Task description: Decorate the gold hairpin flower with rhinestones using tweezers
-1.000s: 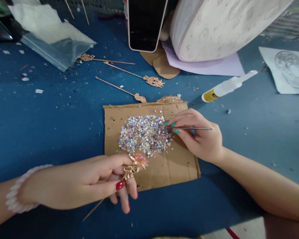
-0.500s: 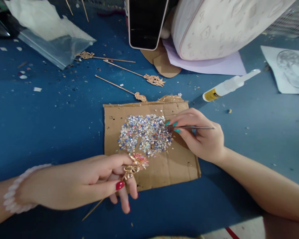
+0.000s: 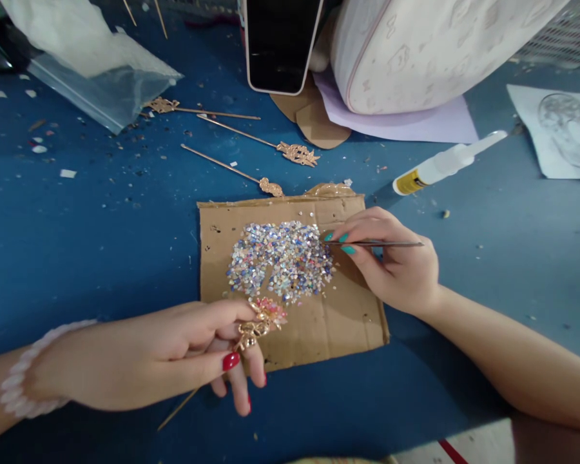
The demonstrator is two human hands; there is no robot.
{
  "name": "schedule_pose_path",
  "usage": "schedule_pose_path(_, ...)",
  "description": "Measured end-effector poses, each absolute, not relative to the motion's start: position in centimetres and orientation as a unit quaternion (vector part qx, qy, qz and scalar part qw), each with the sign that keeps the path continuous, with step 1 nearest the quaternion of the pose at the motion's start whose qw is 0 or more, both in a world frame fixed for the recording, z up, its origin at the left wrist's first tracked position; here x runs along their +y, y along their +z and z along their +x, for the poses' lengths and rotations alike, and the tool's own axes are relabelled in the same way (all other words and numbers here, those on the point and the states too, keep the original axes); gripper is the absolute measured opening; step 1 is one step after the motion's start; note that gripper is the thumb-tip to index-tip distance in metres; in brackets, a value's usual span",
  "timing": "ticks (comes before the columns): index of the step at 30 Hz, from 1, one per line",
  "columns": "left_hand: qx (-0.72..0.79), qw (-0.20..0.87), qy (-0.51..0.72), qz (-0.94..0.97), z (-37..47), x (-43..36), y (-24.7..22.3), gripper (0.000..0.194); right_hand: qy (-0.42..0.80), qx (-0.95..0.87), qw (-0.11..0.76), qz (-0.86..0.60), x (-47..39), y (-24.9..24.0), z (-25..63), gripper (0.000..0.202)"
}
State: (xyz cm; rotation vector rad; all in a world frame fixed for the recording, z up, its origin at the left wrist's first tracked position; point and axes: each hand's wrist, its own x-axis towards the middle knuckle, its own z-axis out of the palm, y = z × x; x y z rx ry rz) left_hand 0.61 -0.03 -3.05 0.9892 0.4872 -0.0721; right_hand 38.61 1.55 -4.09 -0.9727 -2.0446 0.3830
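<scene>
My left hand (image 3: 188, 354) is closed on a gold hairpin (image 3: 254, 332) with a pink flower of chips on its head; the thin stick slants down behind the hand. In a pinch, my right hand (image 3: 391, 258) holds thin metal tweezers (image 3: 381, 244), whose tips are at the right side of a pile of small shiny blue, white and pink chips (image 3: 280, 258). The pile is spread on a piece of brown cardboard (image 3: 352, 322). The flower is just below the pile, over the cardboard.
Three gold hairpins (image 3: 297, 153) lie behind the cardboard. A plastic bag (image 3: 101, 77) is at the back left, a phone (image 3: 281, 45) and white pouch (image 3: 415, 58) at the back. Right of them are a glue bottle (image 3: 430, 169) and a printed paper (image 3: 560, 132).
My right hand has shifted slightly right with the tweezers. My left hand still holds the hairpin in nearly the same place. The whole view has moved a little.
</scene>
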Motion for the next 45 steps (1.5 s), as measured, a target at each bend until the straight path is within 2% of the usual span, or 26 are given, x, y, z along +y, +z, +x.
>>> schedule_pose_path(8, 0.204, 0.857, -0.014, 0.474, 1.0, 0.0, -3.1, 0.053, 0.145, -0.829, 0.405, -0.357, 1.5, -3.9, 38.7, 0.029)
schedule_pose_path(19, 0.211, 0.852, -0.013, 0.479, 1.2, 0.1, -2.5, 0.054, 0.123, -0.841, 0.413, -0.328, 1.6, -3.8, 38.5, 0.024)
schedule_pose_path(30, 0.205, 0.861, -0.011, 0.465, 1.1, 0.1, -2.7, 0.051, 0.111, -0.84, 0.407, -0.342, 1.6, -3.8, 38.6, 0.031)
schedule_pose_path(39, 0.19, 0.857, -0.013, 0.48, 1.4, 0.2, -2.9, 0.053, 0.112, -0.829, 0.419, -0.354, 1.4, -4.0, 38.7, 0.027)
schedule_pose_path(45, 0.209, 0.855, -0.039, 0.474, 2.3, 0.8, -2.0, 0.043, 0.126, -0.846, 0.413, -0.314, 1.9, -3.7, 38.8, 0.02)
